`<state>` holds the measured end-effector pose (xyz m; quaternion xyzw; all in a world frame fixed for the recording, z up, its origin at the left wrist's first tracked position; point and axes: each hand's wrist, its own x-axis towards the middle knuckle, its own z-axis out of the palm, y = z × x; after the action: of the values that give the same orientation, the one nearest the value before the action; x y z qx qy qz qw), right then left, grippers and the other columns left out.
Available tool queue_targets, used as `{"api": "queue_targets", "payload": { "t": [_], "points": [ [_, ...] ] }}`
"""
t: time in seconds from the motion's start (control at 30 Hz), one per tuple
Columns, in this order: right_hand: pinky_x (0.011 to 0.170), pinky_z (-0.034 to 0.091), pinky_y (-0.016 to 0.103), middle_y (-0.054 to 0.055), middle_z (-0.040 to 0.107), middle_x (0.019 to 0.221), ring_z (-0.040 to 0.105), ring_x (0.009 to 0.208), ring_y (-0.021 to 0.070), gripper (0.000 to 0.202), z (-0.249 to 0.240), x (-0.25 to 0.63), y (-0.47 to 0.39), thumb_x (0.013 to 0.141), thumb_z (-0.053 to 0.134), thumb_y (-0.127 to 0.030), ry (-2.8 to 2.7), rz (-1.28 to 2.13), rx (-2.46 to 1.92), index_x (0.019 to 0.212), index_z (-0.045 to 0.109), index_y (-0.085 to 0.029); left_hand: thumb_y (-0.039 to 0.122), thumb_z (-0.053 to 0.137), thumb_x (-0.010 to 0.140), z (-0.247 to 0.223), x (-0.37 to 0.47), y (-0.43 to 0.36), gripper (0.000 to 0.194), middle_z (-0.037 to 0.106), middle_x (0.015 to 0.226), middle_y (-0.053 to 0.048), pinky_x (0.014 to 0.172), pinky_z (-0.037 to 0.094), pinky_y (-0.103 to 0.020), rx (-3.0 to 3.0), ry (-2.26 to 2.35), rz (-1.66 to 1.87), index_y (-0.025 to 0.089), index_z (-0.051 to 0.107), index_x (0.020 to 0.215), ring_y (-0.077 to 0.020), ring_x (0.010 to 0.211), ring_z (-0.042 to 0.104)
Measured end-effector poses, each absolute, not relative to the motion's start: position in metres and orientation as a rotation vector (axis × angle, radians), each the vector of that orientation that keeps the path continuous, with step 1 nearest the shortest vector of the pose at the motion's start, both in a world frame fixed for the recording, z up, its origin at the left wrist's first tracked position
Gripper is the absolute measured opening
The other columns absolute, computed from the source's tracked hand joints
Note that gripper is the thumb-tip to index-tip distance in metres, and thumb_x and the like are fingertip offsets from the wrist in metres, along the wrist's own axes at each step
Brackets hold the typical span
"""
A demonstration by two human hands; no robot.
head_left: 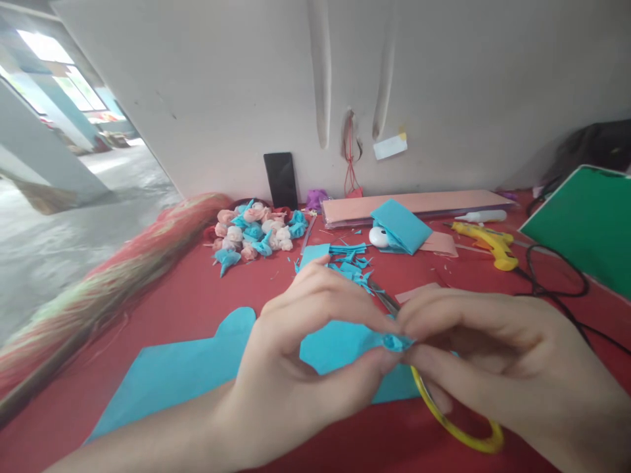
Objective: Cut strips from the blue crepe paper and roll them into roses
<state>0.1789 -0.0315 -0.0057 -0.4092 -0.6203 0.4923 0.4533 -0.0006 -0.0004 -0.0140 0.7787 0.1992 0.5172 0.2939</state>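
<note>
A small twisted piece of blue paper (pixel 396 342) is pinched between my two hands. My left hand (pixel 315 348) holds its left side between thumb and forefinger. On its right side, the thumb and fingers of my right hand (pixel 493 355) are closed on it. Scissors with a yellow handle (pixel 458 430) show below and behind my right hand, their blades pointing up and away; whether that hand also holds them is hidden. Larger blue paper sheets (pixel 172 368) lie on the red table (pixel 197 282) beneath my hands.
Pink, white and blue paper flowers (pixel 254 230) are heaped at the back left. Blue scraps (pixel 350 263) lie mid-table. Behind stand a dark phone (pixel 280 180) and folded blue paper (pixel 401 225). A yellow glue gun (pixel 488 243) with a black cable and a green board (pixel 586 223) are right.
</note>
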Motion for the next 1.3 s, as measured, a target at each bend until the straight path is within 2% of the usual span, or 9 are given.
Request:
{"api": "queue_targets", "payload": {
  "t": [0.1,0.27,0.4,0.53,0.7,0.87,0.97,1.1,1.3],
  "points": [
    [0.035,0.043,0.014,-0.006,0.062,0.063,0.051,0.04,0.0043,0.014,-0.006,0.176,-0.031,0.073,0.068,-0.015,-1.482,1.243,-1.018,0.069,0.07,-0.029,0.009,0.071,0.074,-0.007,-0.004,0.001,0.024,0.069,0.084,0.0,0.077,0.049,-0.031,2.292,0.526,1.475,0.021,0.061,0.093,-0.014,0.074,0.06],
    [0.027,0.036,0.012,-0.007,0.054,0.047,0.044,0.031,0.004,0.016,-0.008,0.171,-0.028,0.068,0.065,-0.008,-1.418,1.233,-0.894,0.064,0.07,-0.023,0.009,0.073,0.068,0.009,-0.014,-0.003,0.024,0.066,0.066,0.004,0.083,0.049,-0.038,2.601,0.667,1.475,0.028,0.066,0.081,-0.0167,0.064,0.059],
    [0.027,0.035,0.012,-0.007,0.053,0.048,0.045,0.032,0.0041,0.014,-0.006,0.167,-0.03,0.067,0.067,-0.009,-1.348,1.268,-0.903,0.062,0.07,-0.022,0.017,0.068,0.077,0.011,-0.02,-0.006,0.019,0.066,0.064,0.003,0.073,0.049,-0.04,2.654,0.756,1.331,0.036,0.07,0.077,-0.0194,0.062,0.056],
    [0.031,0.034,0.012,-0.006,0.053,0.052,0.047,0.036,0.0037,0.009,-0.006,0.168,-0.034,0.064,0.073,-0.014,-1.247,1.402,-1.019,0.063,0.07,-0.022,0.017,0.071,0.075,0.008,-0.022,-0.004,0.015,0.069,0.066,0.004,0.063,0.048,-0.031,2.767,0.641,1.463,0.031,0.071,0.08,-0.0174,0.065,0.057],
    [0.034,0.03,0.01,-0.007,0.052,0.047,0.046,0.033,0.0022,0.005,-0.012,0.177,-0.031,0.072,0.072,-0.02,-1.239,1.713,-0.908,0.069,0.068,-0.022,0.013,0.072,0.072,0.008,-0.02,-0.001,0.017,0.068,0.065,0.005,0.078,0.048,-0.034,2.722,0.6,1.49,0.03,0.069,0.077,-0.0166,0.063,0.055],
    [0.038,0.033,0.012,-0.008,0.046,0.039,0.041,0.032,0.0033,0.007,-0.006,0.179,-0.033,0.078,0.066,-0.027,-1.237,1.736,-0.983,0.071,0.067,-0.024,0.008,0.069,0.071,0.008,-0.018,0.0,0.021,0.067,0.069,0.004,0.089,0.043,-0.039,2.548,0.684,1.457,0.028,0.068,0.075,-0.017,0.066,0.057],
    [0.036,0.036,0.014,-0.006,0.051,0.043,0.043,0.033,0.0046,0.007,-0.001,0.177,-0.033,0.073,0.069,-0.023,-1.253,1.584,-1.101,0.067,0.068,-0.026,0.012,0.066,0.079,0.004,-0.014,0.0,0.012,0.069,0.077,0.002,0.088,0.044,-0.035,2.294,0.645,1.453,0.024,0.067,0.082,-0.0155,0.071,0.059],
    [0.031,0.042,0.015,-0.003,0.064,0.055,0.052,0.035,0.0084,0.01,-0.004,0.175,-0.03,0.066,0.071,-0.016,-1.522,1.059,-0.943,0.062,0.07,-0.025,0.02,0.059,0.089,0.004,-0.009,-0.004,0.011,0.069,0.078,0.002,0.077,0.047,-0.027,1.967,0.622,1.179,0.021,0.066,0.081,-0.0131,0.073,0.058],
    [0.042,0.051,0.016,-0.005,0.07,0.065,0.067,0.056,0.0133,0.01,-0.013,0.176,-0.034,0.077,0.066,-0.022,-1.746,0.331,-0.937,0.071,0.066,-0.03,0.018,0.064,0.083,0.007,-0.011,-0.009,0.009,0.068,0.074,-0.001,0.07,0.051,-0.028,1.796,0.609,1.09,0.019,0.068,0.075,-0.0145,0.07,0.06]
  ]
}}
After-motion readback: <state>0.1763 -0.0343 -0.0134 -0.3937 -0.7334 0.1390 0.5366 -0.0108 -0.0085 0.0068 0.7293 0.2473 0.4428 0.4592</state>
